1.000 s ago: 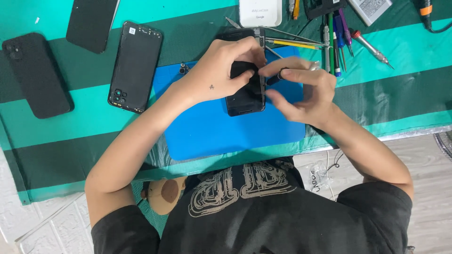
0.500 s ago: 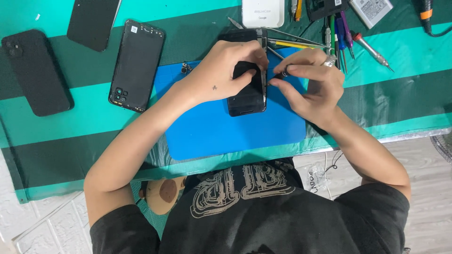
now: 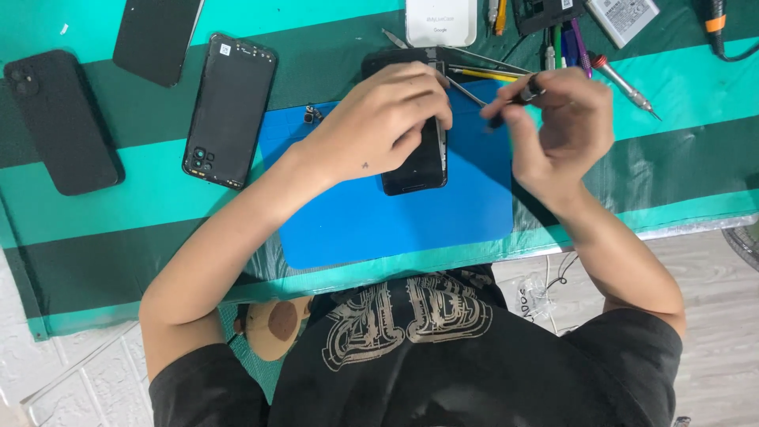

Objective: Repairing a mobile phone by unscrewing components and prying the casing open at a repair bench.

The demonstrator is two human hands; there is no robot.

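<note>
A black phone (image 3: 419,162) lies on a blue mat (image 3: 395,213) in the middle of the green-striped table. My left hand (image 3: 379,119) rests on top of the phone and presses it down against the mat. To the right, raised above the mat's edge, my right hand (image 3: 557,126) pinches a small dark tool (image 3: 514,103) between thumb and fingers. The tool's tip points left towards the phone but does not touch it.
A black phone back cover (image 3: 229,111) lies left of the mat, another black phone (image 3: 63,122) further left, and a dark panel (image 3: 154,35) at the top left. A white box (image 3: 441,20), screwdrivers and pens (image 3: 624,79) crowd the far right edge.
My right hand has lifted off the phone and moved right and up with the small tool. The left hand stays on the phone, which now lies flat on the mat.
</note>
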